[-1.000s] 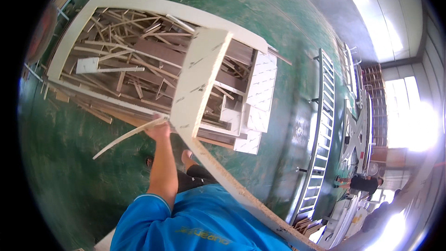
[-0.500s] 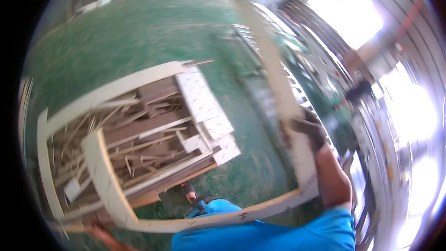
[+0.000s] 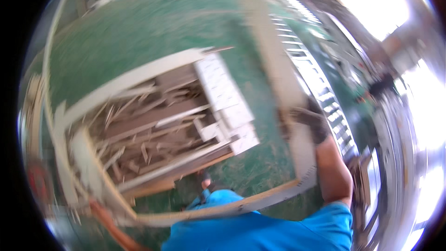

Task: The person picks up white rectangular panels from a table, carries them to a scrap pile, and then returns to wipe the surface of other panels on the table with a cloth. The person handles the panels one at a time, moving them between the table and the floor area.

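My right hand [image 3: 312,123], in a dark glove, is closed around the long upright of a large pale U-shaped frame [image 3: 267,51]. The crosspiece of this frame runs in front of my blue shirt, and its short left side reaches up over a pile of scrap. At the lower left, my bare left hand [image 3: 96,208] is blurred. It appears closed on the lower end of a long thin pale strip [image 3: 48,65], which bends upward along the left rim of the view. The fingers are hard to make out.
Scrap wood [image 3: 153,107] lies heaped inside pale boards on the green floor [image 3: 153,18], with white panels [image 3: 227,88] along its right side. A ladder-like rack [image 3: 311,65] stands to the right. Long stacked profiles [image 3: 395,144] and a person in dark clothing [image 3: 382,85] are farther right.
The view has turned, so the scrap pile sits farther right and higher. The long thin strip now rises along the left side. My right hand keeps its hold on the frame.
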### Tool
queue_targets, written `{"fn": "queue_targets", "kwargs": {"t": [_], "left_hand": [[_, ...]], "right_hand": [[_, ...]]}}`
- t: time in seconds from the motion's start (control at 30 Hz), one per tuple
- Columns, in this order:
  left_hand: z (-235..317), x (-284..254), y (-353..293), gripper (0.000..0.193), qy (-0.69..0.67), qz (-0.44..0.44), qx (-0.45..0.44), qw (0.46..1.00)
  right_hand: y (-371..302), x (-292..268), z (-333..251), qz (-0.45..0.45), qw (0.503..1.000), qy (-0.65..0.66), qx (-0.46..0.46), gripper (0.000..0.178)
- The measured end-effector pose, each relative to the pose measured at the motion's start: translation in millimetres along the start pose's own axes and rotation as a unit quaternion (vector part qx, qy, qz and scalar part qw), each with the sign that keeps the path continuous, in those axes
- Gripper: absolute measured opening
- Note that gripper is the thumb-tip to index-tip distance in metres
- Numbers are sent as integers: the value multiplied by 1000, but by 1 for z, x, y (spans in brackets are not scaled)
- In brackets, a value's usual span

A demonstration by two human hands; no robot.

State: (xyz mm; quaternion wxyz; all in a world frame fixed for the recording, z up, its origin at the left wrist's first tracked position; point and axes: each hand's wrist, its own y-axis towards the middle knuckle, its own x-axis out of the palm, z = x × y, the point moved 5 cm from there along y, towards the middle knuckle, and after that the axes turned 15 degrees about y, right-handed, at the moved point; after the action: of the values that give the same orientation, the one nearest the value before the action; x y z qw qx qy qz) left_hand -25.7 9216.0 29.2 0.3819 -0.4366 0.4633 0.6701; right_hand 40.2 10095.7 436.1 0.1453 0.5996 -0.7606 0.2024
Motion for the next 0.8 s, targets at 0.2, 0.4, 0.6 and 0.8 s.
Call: {"fn": "queue_targets", "kwargs": {"t": [0.2,0.4,0.6,0.8], "left_hand": [[62,-110,-3,53,-543,79,-352,758],[83,-151,-22,58,-667,216,-356,618],[87,-128,-45,75,-652,261,-479,527],[-19,-87,-139,69,-346,175,-753,531]], "right_hand": [[-41,-74,7,198,976,-31,-89,46],[-15,-75,25,59,995,-7,-82,61],[-15,-82,38,87,990,-21,-107,65],[-26,-62,54,122,980,-72,-139,69]]}}
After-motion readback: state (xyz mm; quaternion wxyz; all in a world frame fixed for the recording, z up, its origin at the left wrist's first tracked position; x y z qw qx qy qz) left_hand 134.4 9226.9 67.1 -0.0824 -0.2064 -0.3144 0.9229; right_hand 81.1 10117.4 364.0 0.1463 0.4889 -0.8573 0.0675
